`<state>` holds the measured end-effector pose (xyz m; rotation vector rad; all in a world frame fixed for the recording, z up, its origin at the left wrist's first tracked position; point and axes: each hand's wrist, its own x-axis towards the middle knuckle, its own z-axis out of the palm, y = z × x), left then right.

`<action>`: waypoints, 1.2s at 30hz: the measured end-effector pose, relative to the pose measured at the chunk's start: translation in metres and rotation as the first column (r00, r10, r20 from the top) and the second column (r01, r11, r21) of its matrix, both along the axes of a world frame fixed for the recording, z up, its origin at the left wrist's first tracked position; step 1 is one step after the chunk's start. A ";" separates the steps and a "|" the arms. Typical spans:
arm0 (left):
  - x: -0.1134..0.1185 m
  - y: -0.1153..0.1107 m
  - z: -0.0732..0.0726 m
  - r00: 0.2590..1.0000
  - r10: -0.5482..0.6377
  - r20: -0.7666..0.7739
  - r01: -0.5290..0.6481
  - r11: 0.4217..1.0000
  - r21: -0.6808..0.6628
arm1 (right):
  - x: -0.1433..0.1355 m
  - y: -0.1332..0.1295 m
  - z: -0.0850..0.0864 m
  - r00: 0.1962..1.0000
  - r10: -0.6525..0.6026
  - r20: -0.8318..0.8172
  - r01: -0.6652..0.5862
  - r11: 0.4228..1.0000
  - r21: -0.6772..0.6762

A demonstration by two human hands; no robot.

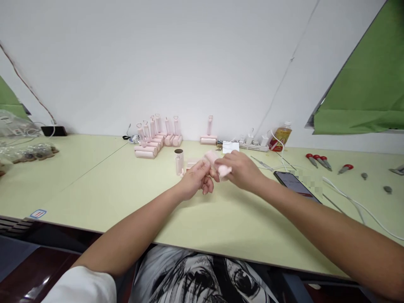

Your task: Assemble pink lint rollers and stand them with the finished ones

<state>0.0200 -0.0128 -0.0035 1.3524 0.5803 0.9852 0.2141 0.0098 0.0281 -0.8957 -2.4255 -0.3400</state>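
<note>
Above the middle of the table, my left hand (197, 180) and my right hand (241, 169) meet at a pale pink piece (211, 157). My left thumb and fingertips pinch its left side, and the fingers of my right hand curl over its right side. A whitish-pink, crumpled-looking bit (224, 171) sticks out below my right fingers; its kind is unclear. Just left of my hands stands a pink cylinder (179, 163) with a dark open top. Behind my left hand, another pink part (191, 162) is partly hidden.
Several pink lint-roller-like items (146, 150) stand by the wall, with one more (208, 139) apart from them. To the right are a power strip (252, 145), a drink bottle (280, 137), a phone (296, 187), white cables and red-handled tools (346, 168). Bagged items (30, 153) lie left.
</note>
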 end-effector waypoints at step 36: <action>0.014 -0.026 -0.005 0.884 -0.086 -0.460 0.124 0.991 0.054 | -0.058 0.237 -0.027 0.619 -0.773 -0.141 0.570 0.565 -0.597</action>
